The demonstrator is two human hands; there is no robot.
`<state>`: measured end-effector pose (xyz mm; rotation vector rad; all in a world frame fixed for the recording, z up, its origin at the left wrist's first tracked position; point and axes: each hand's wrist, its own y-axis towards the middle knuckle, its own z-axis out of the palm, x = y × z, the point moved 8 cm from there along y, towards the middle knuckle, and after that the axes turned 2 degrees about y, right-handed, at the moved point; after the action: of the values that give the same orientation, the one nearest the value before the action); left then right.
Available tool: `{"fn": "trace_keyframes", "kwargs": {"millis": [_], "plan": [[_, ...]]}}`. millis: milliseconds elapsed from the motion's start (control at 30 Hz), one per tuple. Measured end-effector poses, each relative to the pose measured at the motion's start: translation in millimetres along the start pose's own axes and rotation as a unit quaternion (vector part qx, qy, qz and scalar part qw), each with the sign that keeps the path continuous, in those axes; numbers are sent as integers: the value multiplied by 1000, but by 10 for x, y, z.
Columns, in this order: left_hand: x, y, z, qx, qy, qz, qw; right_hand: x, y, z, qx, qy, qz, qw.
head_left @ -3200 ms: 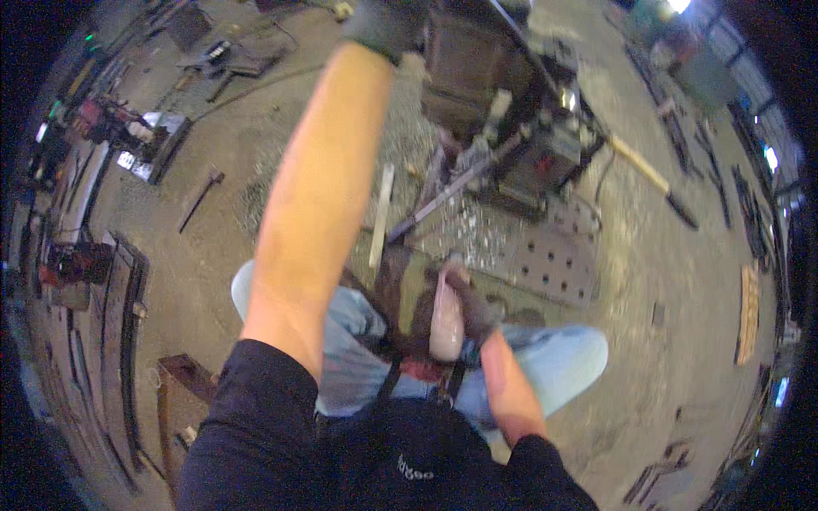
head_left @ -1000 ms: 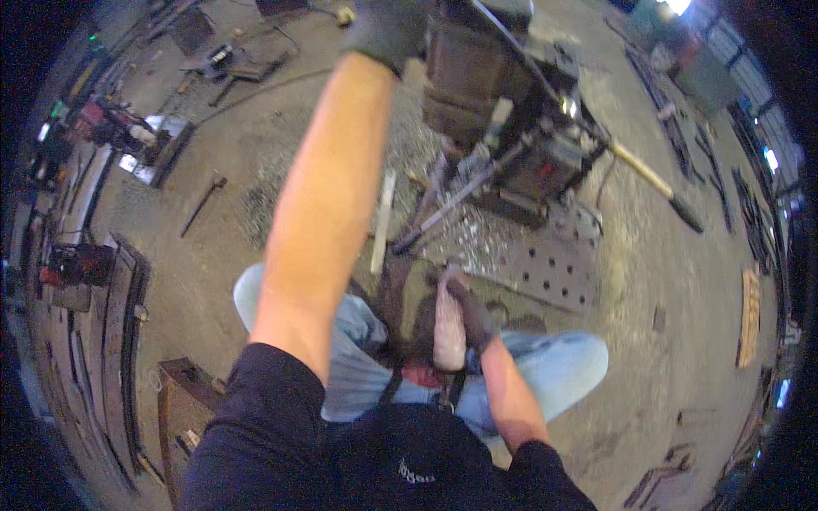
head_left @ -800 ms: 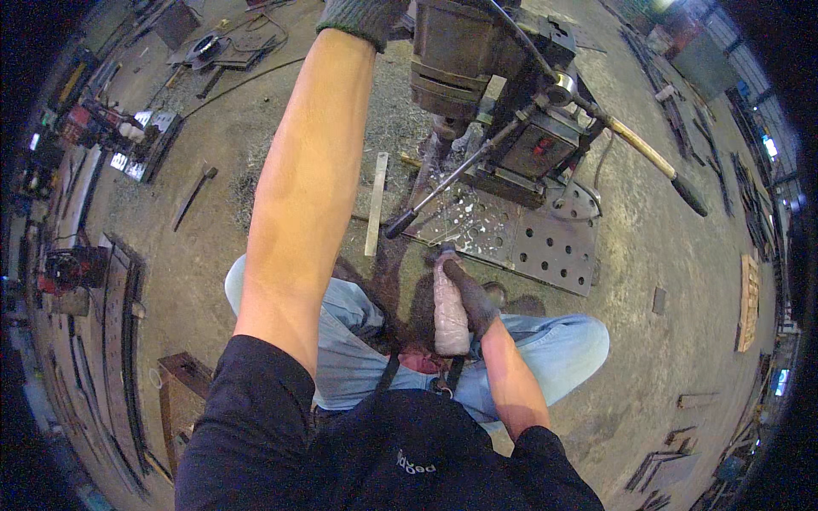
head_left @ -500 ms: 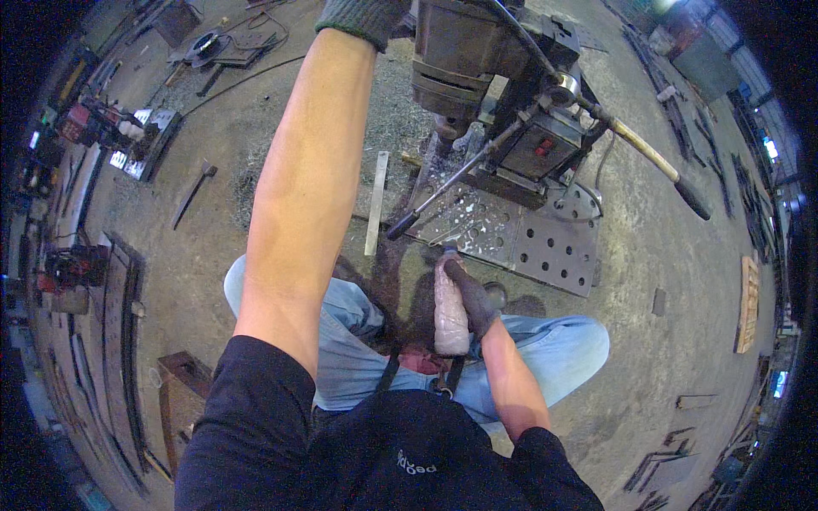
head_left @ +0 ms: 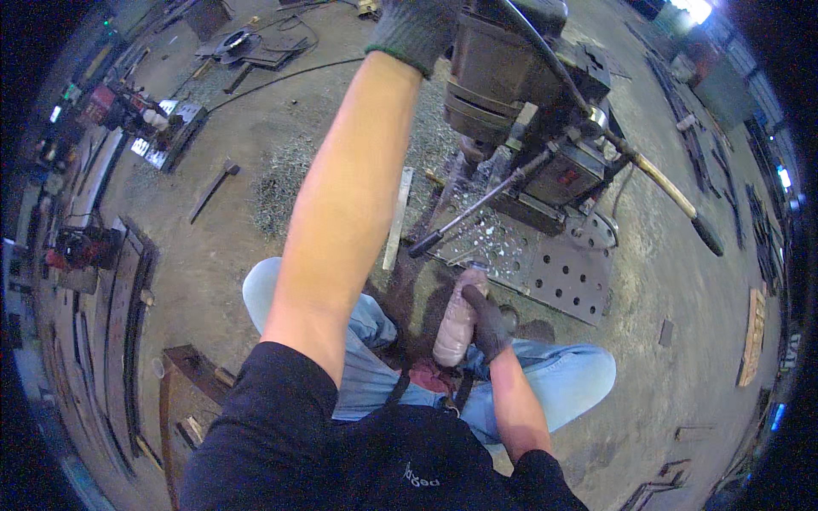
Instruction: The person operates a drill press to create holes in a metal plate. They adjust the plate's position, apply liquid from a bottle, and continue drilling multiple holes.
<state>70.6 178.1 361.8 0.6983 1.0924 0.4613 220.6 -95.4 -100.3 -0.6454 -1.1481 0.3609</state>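
Observation:
My left hand (head_left: 416, 32), in a dark knit glove, reaches far forward to the upper body of a magnetic drill (head_left: 511, 77). Its fingers are hidden at the drill's side. My right hand (head_left: 488, 317), also gloved, grips a pale plastic bottle (head_left: 454, 322) between my knees, nozzle tilted toward the drill's spindle. The drill stands on a steel plate (head_left: 567, 277) with rows of round holes. Metal chips lie around the spindle. A dark feed lever (head_left: 473, 211) points toward me, and a yellow-shafted one (head_left: 673, 198) points right.
A flat steel strip (head_left: 397, 217) lies on the concrete floor beside the plate, and a hammer (head_left: 213, 187) lies further left. Curved steel parts (head_left: 128, 298) and a red machine (head_left: 81, 249) are stacked at the left. Scrap pieces lie at the right.
My head has tipped closer to the drill, so it fills more of the upper view. Both hands keep their places, the right one still on the bottle.

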Motion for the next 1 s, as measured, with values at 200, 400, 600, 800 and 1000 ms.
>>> {"fn": "trace_keyframes", "kwargs": {"millis": [200,400,600,800,1000], "plan": [[199,-71,63,-24,-57,-50,997,-110,14,-301,-40,-19,-97,994],[196,-99,73,-65,-79,-66,993,-133,60,-124,24,119,20,992],[220,-138,-24,-88,-88,-98,987,-60,-75,91,35,82,69,994],[225,-127,50,-87,-92,-116,985,-167,30,22,83,145,51,985],[249,-112,74,-71,-127,-110,983,74,-62,-90,17,36,-38,998]]}}
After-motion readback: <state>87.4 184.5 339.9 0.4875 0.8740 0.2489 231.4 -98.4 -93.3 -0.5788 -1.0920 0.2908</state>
